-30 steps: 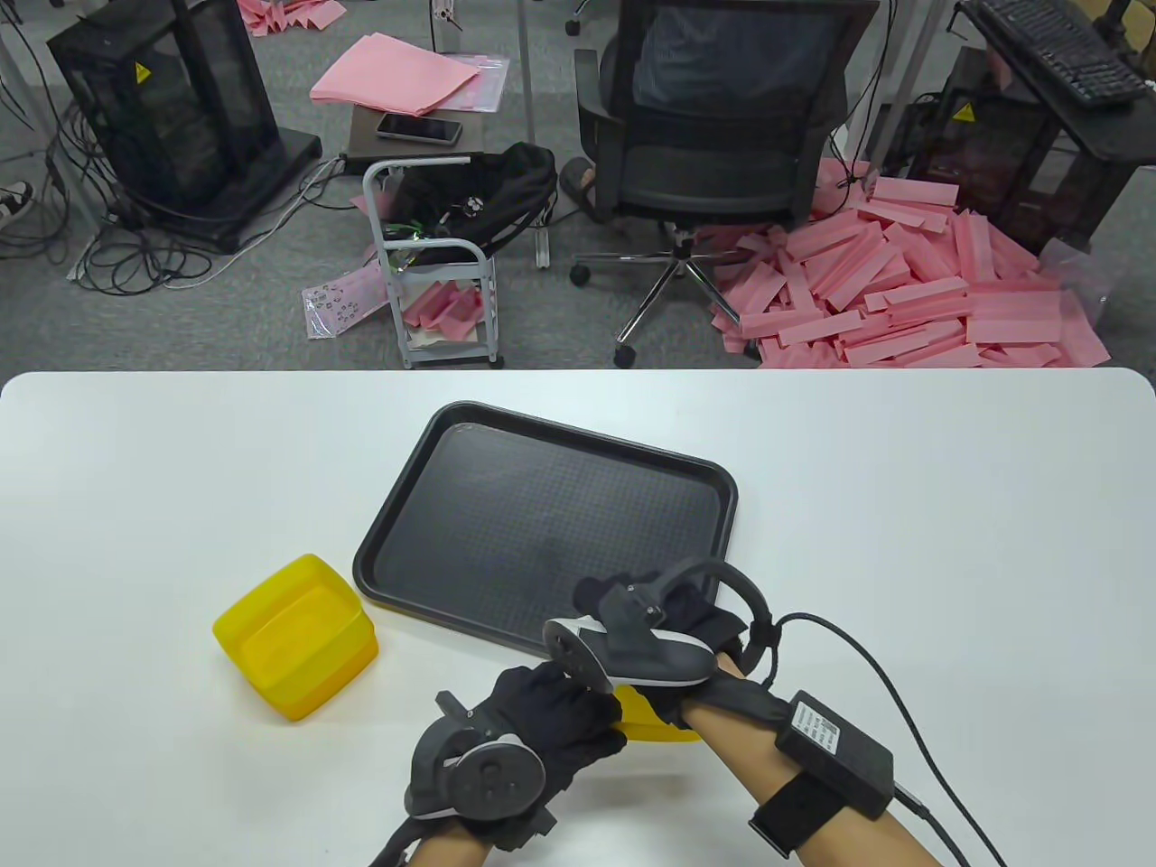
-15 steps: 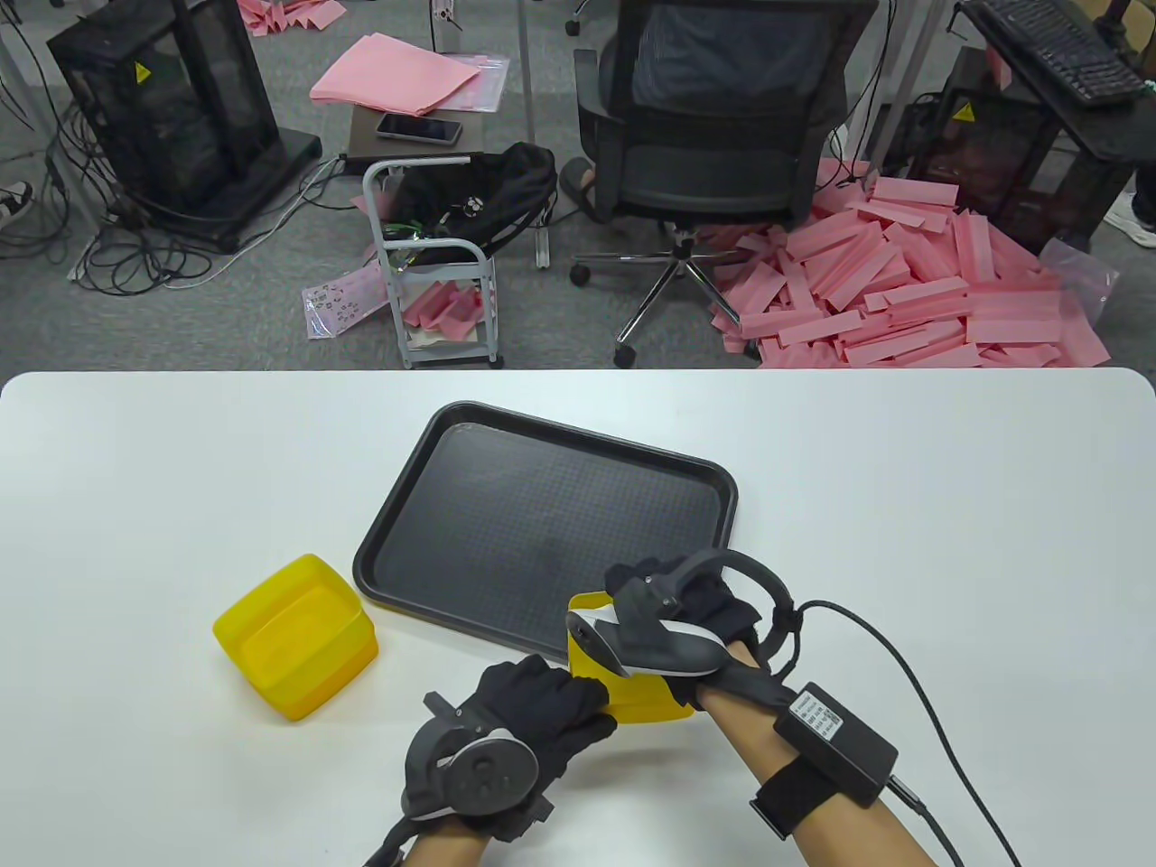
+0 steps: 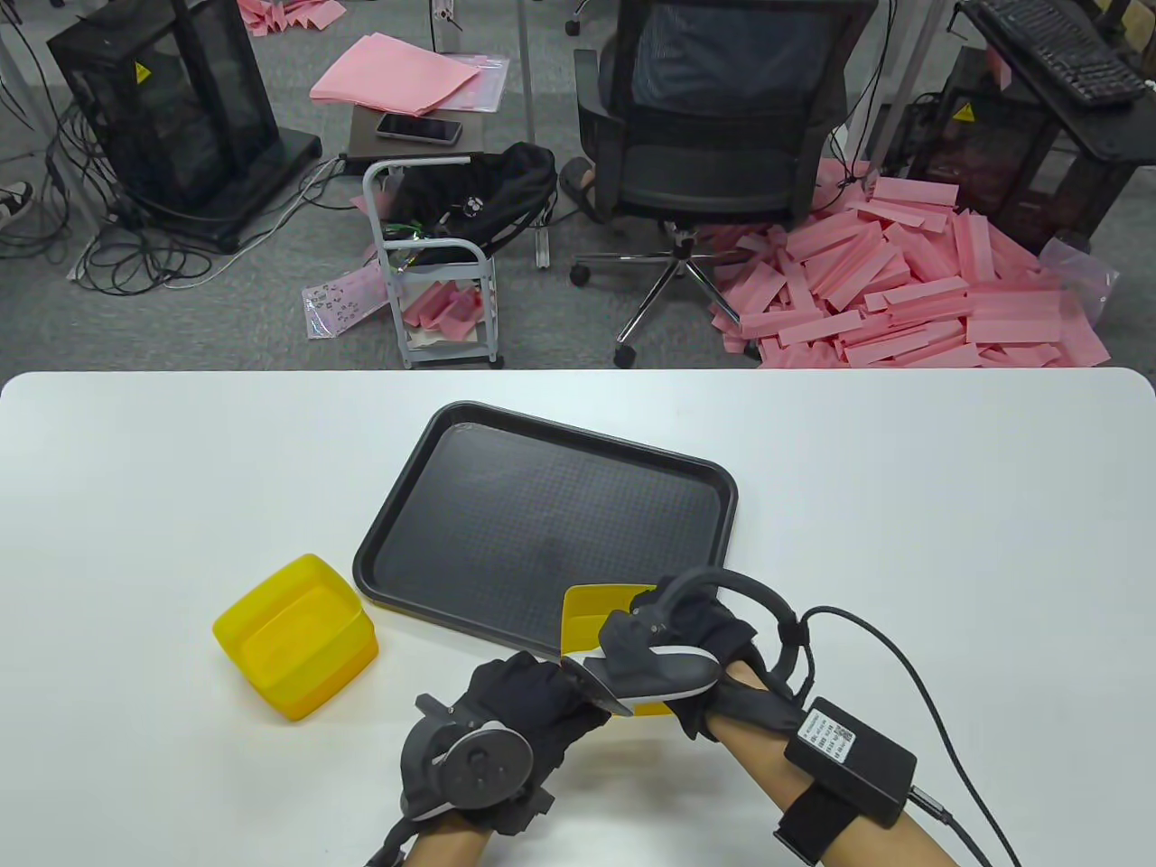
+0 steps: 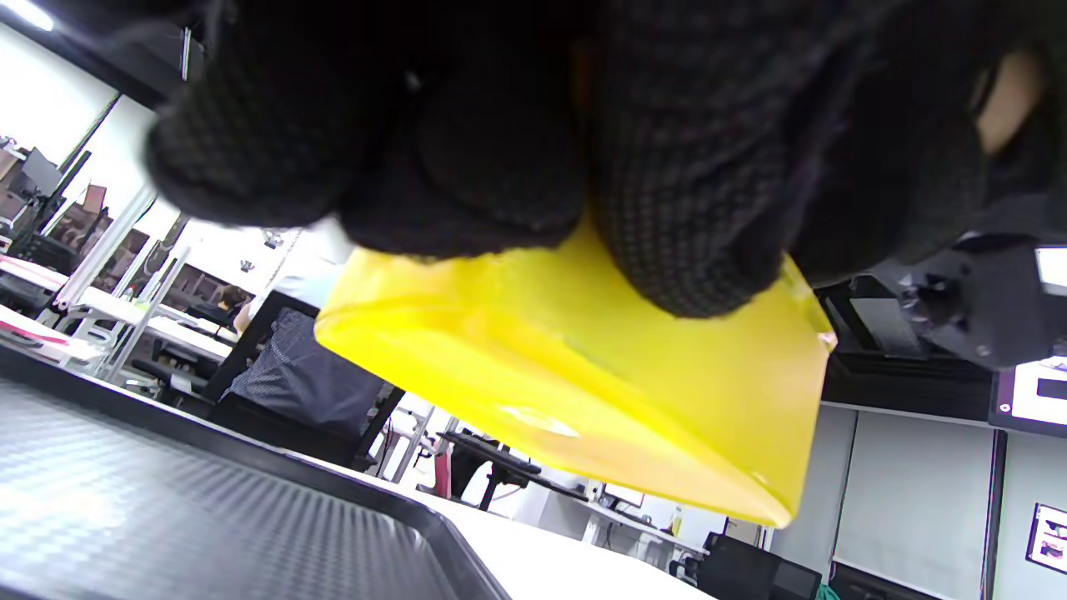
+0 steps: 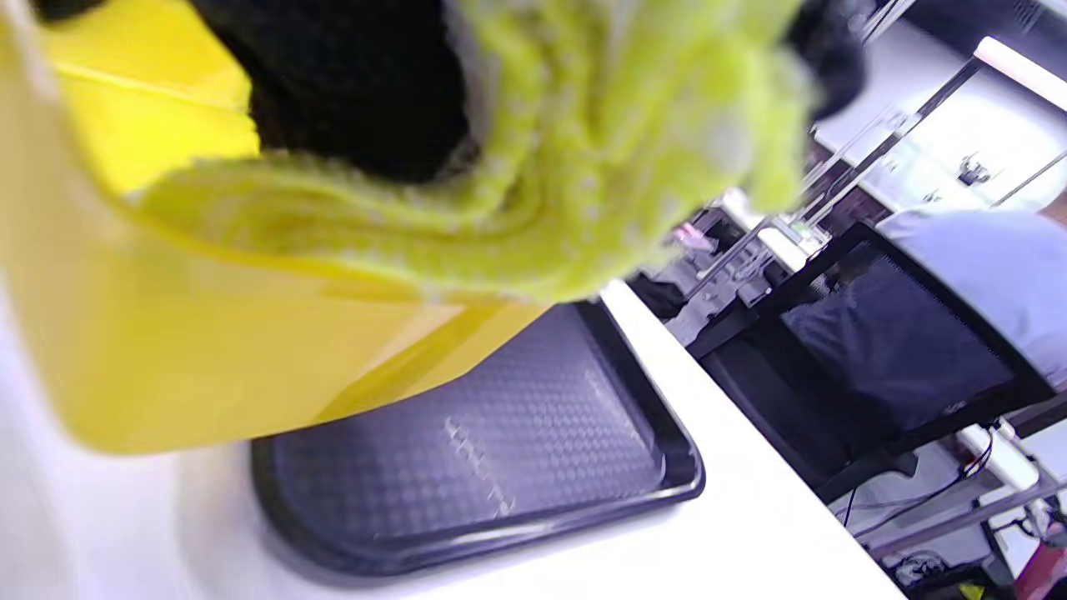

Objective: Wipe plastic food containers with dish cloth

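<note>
White bench (image 3: 903,506), rounded far corners. At left, a stack of yellow tubs (image 3: 296,637) stands just beside the black tray (image 3: 542,506). Left hand (image 3: 528,713) grips a lifted yellow container (image 3: 596,614) at the tray's near edge, fingers (image 4: 692,208) curled over its wall. Right hand (image 3: 695,646) presses a bunched green cloth (image 5: 583,167) into that container. Beyond the bench: grey carpet, a black cabinet (image 3: 163,117), small cart (image 3: 433,262), office chair (image 3: 713,135), pink foam strips (image 3: 903,289).
</note>
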Action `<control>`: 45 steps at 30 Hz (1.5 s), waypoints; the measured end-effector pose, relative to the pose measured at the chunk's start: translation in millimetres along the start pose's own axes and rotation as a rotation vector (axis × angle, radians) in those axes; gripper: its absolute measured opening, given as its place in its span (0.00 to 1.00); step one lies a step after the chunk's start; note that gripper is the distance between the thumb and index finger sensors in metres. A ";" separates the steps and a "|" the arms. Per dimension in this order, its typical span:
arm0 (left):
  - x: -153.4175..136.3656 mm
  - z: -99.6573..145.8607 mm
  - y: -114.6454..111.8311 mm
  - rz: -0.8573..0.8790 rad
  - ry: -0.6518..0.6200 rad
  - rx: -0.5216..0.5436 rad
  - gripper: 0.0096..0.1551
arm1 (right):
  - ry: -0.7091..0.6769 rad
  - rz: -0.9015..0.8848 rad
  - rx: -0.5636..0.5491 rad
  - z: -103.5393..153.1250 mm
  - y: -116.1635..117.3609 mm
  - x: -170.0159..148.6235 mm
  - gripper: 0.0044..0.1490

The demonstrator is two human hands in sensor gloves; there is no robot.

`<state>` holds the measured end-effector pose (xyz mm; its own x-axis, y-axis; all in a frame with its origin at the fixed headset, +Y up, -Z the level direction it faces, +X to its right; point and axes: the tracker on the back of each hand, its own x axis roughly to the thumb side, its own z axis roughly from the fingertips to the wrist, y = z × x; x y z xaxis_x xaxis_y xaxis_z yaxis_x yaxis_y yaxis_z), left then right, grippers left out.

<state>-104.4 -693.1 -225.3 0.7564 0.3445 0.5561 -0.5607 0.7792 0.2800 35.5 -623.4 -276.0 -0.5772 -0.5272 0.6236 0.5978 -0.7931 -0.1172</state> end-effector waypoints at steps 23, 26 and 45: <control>7.5 0.9 2.8 0.003 -0.012 0.003 0.24 | 0.010 -0.705 0.194 -16.2 -0.9 -26.5 0.30; 3.4 0.5 2.9 0.042 0.007 0.008 0.25 | 0.029 -0.709 0.113 -17.2 -5.5 -26.2 0.30; 4.5 0.1 1.3 0.040 -0.016 -0.011 0.24 | 0.246 -0.288 -0.193 -31.9 -36.2 -8.5 0.31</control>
<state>-101.7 -690.5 -222.4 0.7278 0.3670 0.5793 -0.5865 0.7709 0.2485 1.1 -600.0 -301.7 -0.8350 -0.3145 0.4515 0.2909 -0.9488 -0.1228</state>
